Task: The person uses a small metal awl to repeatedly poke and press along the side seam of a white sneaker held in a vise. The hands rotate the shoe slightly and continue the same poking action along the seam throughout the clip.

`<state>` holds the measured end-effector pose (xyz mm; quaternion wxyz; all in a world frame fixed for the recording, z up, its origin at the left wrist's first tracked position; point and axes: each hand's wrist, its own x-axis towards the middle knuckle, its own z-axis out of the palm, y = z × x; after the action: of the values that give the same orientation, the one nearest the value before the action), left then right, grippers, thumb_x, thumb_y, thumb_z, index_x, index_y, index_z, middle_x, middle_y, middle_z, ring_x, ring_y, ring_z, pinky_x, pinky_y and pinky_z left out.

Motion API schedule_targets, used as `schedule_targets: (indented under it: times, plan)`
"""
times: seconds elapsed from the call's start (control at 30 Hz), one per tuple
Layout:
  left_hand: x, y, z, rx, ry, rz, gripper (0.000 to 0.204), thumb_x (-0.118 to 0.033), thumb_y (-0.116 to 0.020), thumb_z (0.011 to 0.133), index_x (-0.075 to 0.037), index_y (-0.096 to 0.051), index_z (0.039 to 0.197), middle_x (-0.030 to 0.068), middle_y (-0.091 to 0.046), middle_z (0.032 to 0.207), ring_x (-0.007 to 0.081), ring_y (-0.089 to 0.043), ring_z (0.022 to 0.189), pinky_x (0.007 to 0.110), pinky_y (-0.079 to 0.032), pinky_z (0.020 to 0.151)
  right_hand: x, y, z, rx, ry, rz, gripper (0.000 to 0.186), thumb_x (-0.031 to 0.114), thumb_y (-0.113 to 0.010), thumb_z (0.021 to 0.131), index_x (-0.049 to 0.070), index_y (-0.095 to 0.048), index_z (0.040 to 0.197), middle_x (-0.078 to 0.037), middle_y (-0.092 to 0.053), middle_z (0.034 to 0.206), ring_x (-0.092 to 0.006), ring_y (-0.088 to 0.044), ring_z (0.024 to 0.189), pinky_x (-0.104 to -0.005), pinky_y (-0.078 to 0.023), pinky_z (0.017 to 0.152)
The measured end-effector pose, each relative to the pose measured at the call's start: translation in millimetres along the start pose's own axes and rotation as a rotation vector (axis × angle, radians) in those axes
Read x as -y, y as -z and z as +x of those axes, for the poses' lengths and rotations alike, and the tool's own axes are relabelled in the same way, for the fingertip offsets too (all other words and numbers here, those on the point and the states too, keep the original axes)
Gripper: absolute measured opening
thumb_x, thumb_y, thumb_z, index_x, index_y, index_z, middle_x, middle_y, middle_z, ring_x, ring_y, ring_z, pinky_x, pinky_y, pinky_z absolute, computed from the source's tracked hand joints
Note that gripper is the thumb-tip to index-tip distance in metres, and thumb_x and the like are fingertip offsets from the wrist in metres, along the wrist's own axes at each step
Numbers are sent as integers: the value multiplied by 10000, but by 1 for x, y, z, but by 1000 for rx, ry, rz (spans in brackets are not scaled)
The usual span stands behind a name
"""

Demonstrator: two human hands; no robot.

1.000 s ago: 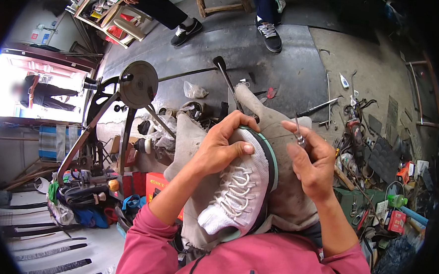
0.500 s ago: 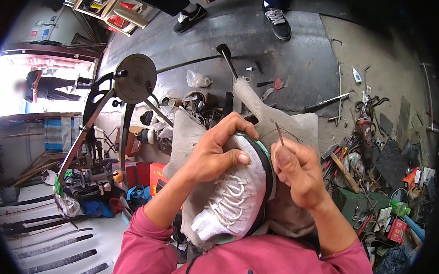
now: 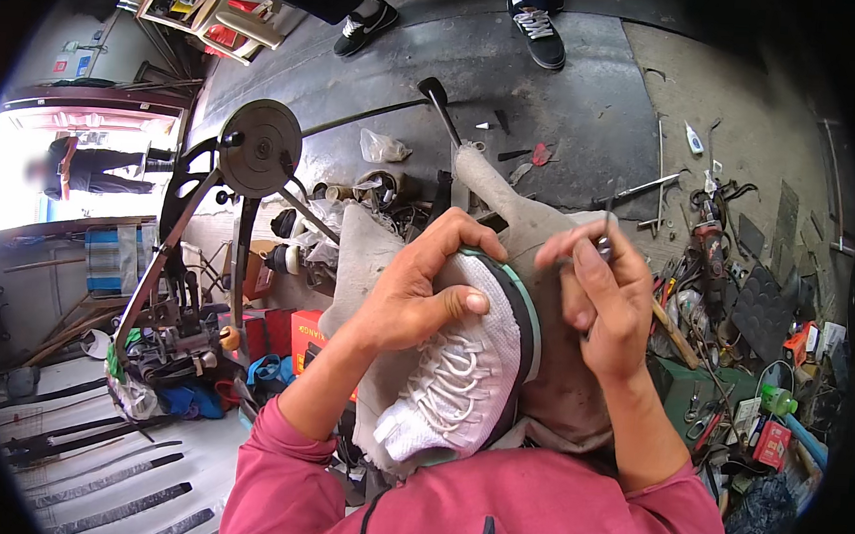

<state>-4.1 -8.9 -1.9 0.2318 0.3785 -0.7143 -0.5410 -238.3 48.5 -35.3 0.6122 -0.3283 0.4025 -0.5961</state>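
My left hand point(image 3: 421, 301) has the white shoe point(image 3: 462, 380) pinched by the toe, heel near the grey cloth point(image 3: 365, 254)'s near-left corner; right hand point(image 3: 614, 306) pinches 1 slim metal tool point(image 3: 604, 245). Probably mid sole-work, so next calls for steady tip placement.

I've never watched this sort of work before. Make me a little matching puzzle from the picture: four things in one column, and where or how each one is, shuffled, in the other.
Column one
1. Left hand
2. Right hand
3. Shoe
4. Plastic bag

Column two
A. Lying on the dark floor
B. White and laced
C. Raised, holding a slim tool
D. Gripping footwear, thumb on its upper

Right pairs: 1-D, 2-C, 3-B, 4-A
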Motion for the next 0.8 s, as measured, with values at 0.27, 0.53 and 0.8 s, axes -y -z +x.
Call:
schedule_targets:
  times: [0.27,0.53,0.8]
  plan:
    - [-17,-9,1,-156,-103,129,393,-264,-809,882,-42,-698,1186,107,-620,1138,260,-612,1123,374,-464,1023,27,25,-7,6,-176,-100,150,200,-659,1062,52,-663,1090,27,-614,780,12,-422,554,-167,-327,491]
    - [-53,-19,5,-178,-133,599,196,-43,-810,825,-81,-808,1017,89,-670,980,279,-652,966,384,-520,844,40,12,-17,38,-67,-87,208,151,-650,1056,0,-640,1199,52,-559,728,-4,-431,563,-183,-316,492]
    - [-47,-29,6,-305,-211,526,97,23,-757,832,-30,-762,913,104,-671,905,300,-662,886,393,-530,780,45,9,-23,6,-43,-97,385,177,-618,1062,-20,-554,1387,11,-567,697,-18,-403,525,-184,-311,482]
